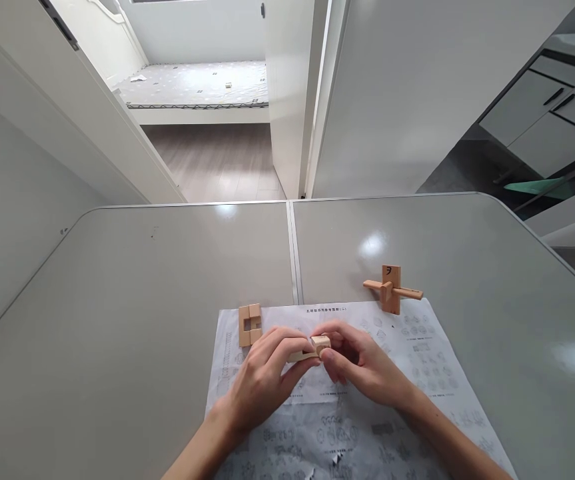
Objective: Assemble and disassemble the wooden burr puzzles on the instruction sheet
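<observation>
Above a printed diagram sheet [247,417], both hands meet at small wooden puzzle pieces. My left hand [272,367] is closed on a flat, pale wooden piece [300,357]. Between the fingertips of my right hand [354,360] is a blocky wooden piece [321,343], which touches the flat one; whether they are joined I cannot tell. Just beyond my left hand lies a notched, squarish wooden puzzle piece [244,327]. At the sheet's far right edge sits a cross-shaped assembly of wooden pieces [391,290] with a black mark on top.
A grey table [92,333] with a metal seam [294,253] across its middle is in front of me. White walls and an open door [292,100] stand beyond its far edge, with a bed [197,87] through the doorway. Dark-trimmed cabinets [532,100] are at right.
</observation>
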`<state>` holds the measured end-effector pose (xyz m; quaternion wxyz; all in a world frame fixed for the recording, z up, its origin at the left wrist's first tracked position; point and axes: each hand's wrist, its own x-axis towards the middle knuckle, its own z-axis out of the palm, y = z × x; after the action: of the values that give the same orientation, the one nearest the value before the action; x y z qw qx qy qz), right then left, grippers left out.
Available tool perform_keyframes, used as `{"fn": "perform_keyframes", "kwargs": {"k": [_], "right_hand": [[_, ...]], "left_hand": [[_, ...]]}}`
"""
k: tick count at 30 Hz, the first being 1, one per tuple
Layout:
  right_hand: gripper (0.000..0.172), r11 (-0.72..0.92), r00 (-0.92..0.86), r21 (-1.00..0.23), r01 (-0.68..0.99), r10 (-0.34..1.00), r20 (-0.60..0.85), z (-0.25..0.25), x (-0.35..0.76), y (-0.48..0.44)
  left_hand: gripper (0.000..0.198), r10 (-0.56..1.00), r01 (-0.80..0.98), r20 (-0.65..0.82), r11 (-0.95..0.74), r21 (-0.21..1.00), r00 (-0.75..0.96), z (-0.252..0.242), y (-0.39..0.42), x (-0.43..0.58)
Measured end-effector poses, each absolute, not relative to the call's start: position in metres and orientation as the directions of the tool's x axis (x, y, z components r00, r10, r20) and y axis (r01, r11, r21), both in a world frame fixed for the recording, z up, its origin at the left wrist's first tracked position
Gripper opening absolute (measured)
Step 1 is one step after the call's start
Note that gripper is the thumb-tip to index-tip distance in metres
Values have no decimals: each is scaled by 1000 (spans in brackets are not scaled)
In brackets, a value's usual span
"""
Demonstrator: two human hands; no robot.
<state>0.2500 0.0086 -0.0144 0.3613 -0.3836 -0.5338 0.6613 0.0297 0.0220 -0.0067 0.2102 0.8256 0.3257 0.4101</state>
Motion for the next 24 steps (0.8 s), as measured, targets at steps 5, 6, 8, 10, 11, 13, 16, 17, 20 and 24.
{"fn": "perform_keyframes", "kwargs": {"k": [5,6,8,10,11,13,16,17,20,24], "right_hand": [[34,-208,-389,-970,-124,910,-145,-15,252,11],[33,-207,-381,-970,-128,913,-145,-15,253,11],[32,-204,-375,-970,-130,916,-143,-17,254,11],[33,-203,-376,-971,-127,915,-142,-18,254,11],[32,-204,-376,-971,-126,916,-144,-18,254,11],[32,-204,-373,-970,-129,917,-143,-18,254,10],[33,-207,-370,-970,-129,917,-146,-18,254,10],[33,-207,-368,-970,-129,918,-147,-18,254,10],[33,-205,-362,-970,-128,920,-147,-17,253,10],[30,-203,-363,-970,-132,921,-143,-18,254,10]], "left_hand": [[16,714,500,562,-697,513,418,2,27,23],[19,728,542,570,-676,500,381,3,29,21],[22,755,625,584,-616,479,297,4,34,16],[24,774,695,592,-554,459,226,2,40,10],[25,784,727,589,-519,449,196,1,43,7],[26,811,783,566,-446,434,148,-2,49,2],[31,865,831,491,-346,436,102,-9,53,-5],[33,883,837,461,-320,443,94,-12,54,-6],[38,918,844,386,-274,461,88,-20,53,-7],[35,925,827,355,-301,474,134,-23,52,-6]]}}
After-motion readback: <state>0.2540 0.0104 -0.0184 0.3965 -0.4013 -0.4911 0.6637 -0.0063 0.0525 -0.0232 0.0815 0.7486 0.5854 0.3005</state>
